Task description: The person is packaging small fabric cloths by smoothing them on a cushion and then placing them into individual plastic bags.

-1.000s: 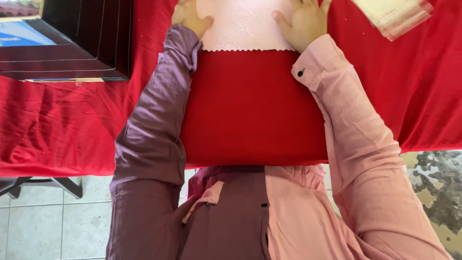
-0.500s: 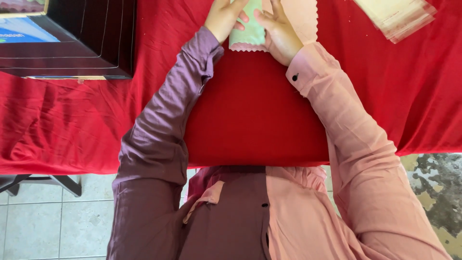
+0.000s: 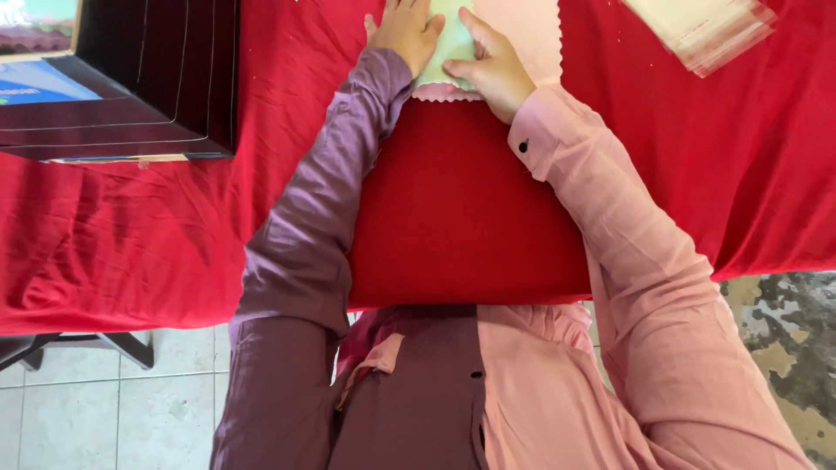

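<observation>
In the head view, both hands rest at the far edge of a table draped in a red tablecloth [image 3: 740, 174]. The left hand [image 3: 405, 33] lies flat, palm down, on the left part of a pale green cloth [image 3: 444, 39], fingers stretched out and gripping nothing. The right hand [image 3: 492, 65] presses on the same green piece from the right, fingers laid together across it; it seems to pin the cloth rather than pinch it, though the top of the frame cuts the fingertips off. The green cloth sits on a light pink cloth [image 3: 531, 30] with a zigzag-cut edge, which shows to the right of the hands and just below them. A smooth red board or pad [image 3: 470, 209] lies between the forearms, touching the pink cloth's near edge. A dark open box [image 3: 148, 78] stands well to the left, and a stack of clear plastic sleeves [image 3: 701, 30] lies at the upper right, apart from the hands.
</observation>
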